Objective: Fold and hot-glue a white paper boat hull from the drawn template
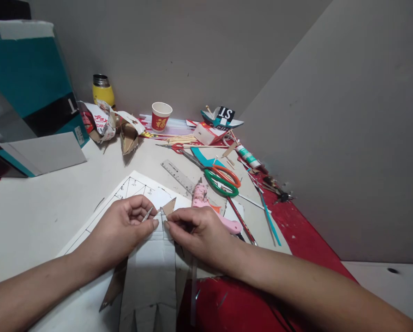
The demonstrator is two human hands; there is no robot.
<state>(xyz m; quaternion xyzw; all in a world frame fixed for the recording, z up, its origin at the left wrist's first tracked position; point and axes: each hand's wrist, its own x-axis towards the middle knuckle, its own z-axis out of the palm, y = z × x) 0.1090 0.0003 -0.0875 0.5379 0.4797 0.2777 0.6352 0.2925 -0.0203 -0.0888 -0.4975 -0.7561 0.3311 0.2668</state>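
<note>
A folded piece of white cardboard (151, 272) stretches from the front edge of the view up to my fingers. My left hand (132, 219) pinches its far end on the left side, thumb on the white face. On the right side of that end, my right hand (195, 226) grips a small upright fold between thumb and forefinger. A brown cardboard point (169, 205) sticks out between the two hands. Under the left hand lies a sheet with drawn lines (133, 182). Just beyond the right hand is a pink glue gun (200, 196), partly hidden by that hand.
Scissors with green and orange handles (222, 180) lie beside a clear ruler (178, 175). Farther back stand a paper cup (160, 121), a yellow bottle (103, 92) and a folded cardboard boat (222, 118). A large teal box (29, 87) stands at left; a grey wall closes the right.
</note>
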